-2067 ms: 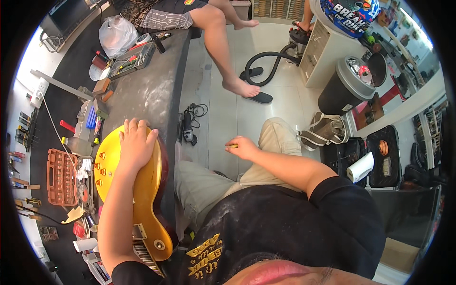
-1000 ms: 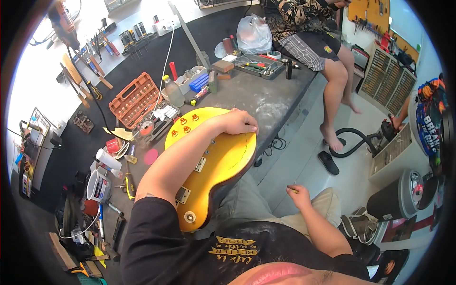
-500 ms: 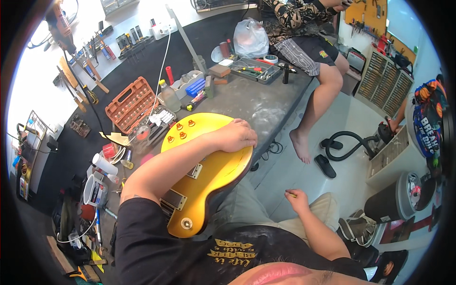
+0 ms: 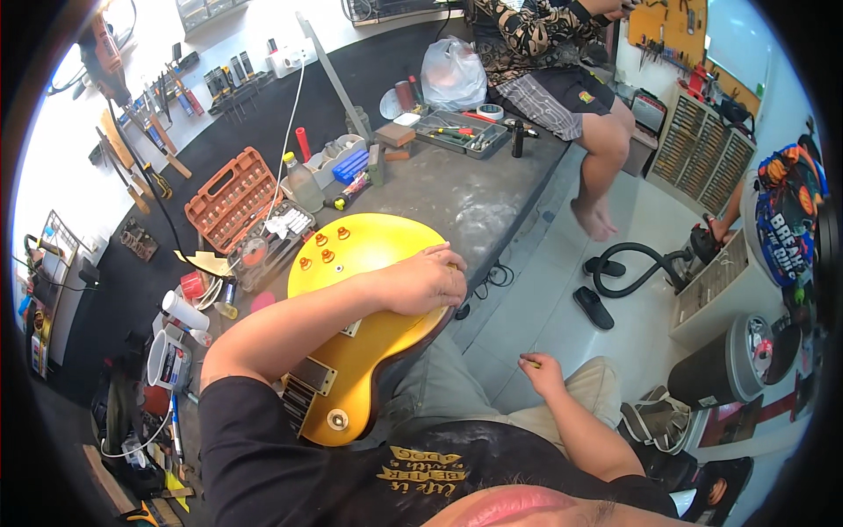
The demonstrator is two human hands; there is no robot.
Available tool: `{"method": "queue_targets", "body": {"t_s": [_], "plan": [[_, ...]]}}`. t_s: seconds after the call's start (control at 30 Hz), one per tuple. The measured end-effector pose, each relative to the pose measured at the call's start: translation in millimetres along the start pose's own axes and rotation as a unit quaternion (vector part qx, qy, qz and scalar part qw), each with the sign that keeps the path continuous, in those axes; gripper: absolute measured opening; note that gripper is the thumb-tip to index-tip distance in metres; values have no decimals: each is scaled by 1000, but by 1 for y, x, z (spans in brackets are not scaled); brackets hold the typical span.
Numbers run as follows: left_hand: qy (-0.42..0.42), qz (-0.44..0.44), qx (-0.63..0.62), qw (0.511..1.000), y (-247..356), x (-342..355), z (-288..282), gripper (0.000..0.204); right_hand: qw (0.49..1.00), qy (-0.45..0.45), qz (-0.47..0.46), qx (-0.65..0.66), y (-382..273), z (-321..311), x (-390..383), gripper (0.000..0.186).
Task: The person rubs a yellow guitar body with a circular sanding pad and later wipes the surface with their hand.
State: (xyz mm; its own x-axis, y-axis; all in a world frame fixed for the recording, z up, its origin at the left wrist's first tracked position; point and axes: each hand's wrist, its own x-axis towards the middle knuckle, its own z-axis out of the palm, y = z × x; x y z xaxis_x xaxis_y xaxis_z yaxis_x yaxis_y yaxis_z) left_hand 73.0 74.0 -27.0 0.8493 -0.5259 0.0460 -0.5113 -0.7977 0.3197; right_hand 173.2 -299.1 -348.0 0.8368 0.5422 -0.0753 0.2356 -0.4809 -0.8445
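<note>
A gold-yellow electric guitar body (image 4: 369,263) with orange knobs lies at the workbench's front edge, partly over my lap. My left hand (image 4: 426,281) rests on its lower edge, fingers curled over the rim, forearm lying across the pickups. My right hand (image 4: 543,371) hovers above my right knee, pinching a small yellowish thing between fingers and thumb; what it is I cannot tell.
An orange bit case (image 4: 233,198), bottles, a blue box and a parts tray (image 4: 461,133) crowd the grey bench (image 4: 492,202). Another person sits on the bench's far end, bare legs hanging (image 4: 606,176). A vacuum hose (image 4: 641,263), sandals and a dark bin (image 4: 729,369) are on the tiled floor.
The view has swung from the floor back toward the bench. My left hand has slid from the guitar's top face to its lower edge; my right hand stays over my knee.
</note>
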Motion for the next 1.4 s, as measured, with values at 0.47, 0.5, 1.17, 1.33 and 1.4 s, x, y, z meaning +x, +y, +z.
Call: {"method": "queue_targets", "body": {"t_s": [0.47, 0.5, 1.17, 1.33, 1.4], "plan": [[-50, 26, 35, 998, 47, -57, 6, 45, 999, -21, 37, -34, 1, -1, -6, 36], [-51, 20, 58, 997, 44, -57, 4, 55, 999, -14, 25, -32, 9, 0, -1, 38], [6, -308, 63, 949, -88, 11, -18, 83, 854, -27, -514, -79, -297, -37, 18, 49], [26, -288, 64, 955, -88, 16, -15, 72, 864, -23, -491, -109, -294, -29, 32, 48], [32, -299, 49, 952, -92, 15, -13, 76, 837, -49, -528, -134, -300, -28, 19, 48]]}}
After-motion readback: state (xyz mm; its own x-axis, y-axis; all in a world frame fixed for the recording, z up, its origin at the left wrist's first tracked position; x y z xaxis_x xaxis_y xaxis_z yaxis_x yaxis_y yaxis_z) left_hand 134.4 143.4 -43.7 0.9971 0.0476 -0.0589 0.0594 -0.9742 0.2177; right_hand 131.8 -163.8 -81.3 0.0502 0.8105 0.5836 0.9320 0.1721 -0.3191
